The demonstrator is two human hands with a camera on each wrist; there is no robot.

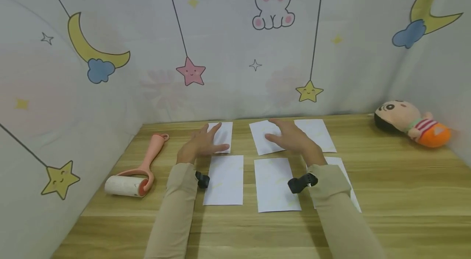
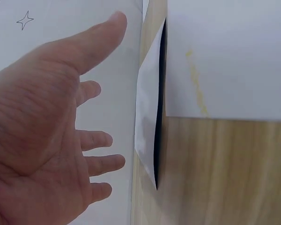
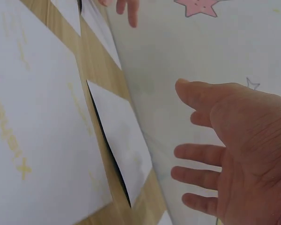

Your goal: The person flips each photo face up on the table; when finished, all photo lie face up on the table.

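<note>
Several white paper sheets with faint yellow marks lie on the wooden table in two rows. My left hand (image 1: 203,143), fingers spread, is over the back left sheet (image 1: 225,132) and partly hides it. Over the back middle sheet (image 1: 262,138) is my right hand (image 1: 293,137), its thumb apart from the fingers and nothing in its grasp. Both wrist views show loosely extended fingers, with the left palm (image 2: 42,136) and the right palm (image 3: 253,145) bare. In front lie the front left sheet (image 1: 226,181), the front middle sheet (image 1: 274,185) and a front right sheet (image 1: 342,169), partly behind the right sleeve.
A pink-handled roller (image 1: 149,157) with a white drum lies at the left of the table (image 1: 397,193). At the back right rests a plush doll (image 1: 416,124) in striped and orange clothes. A printed curtain (image 1: 228,42) hangs right behind the table's far edge.
</note>
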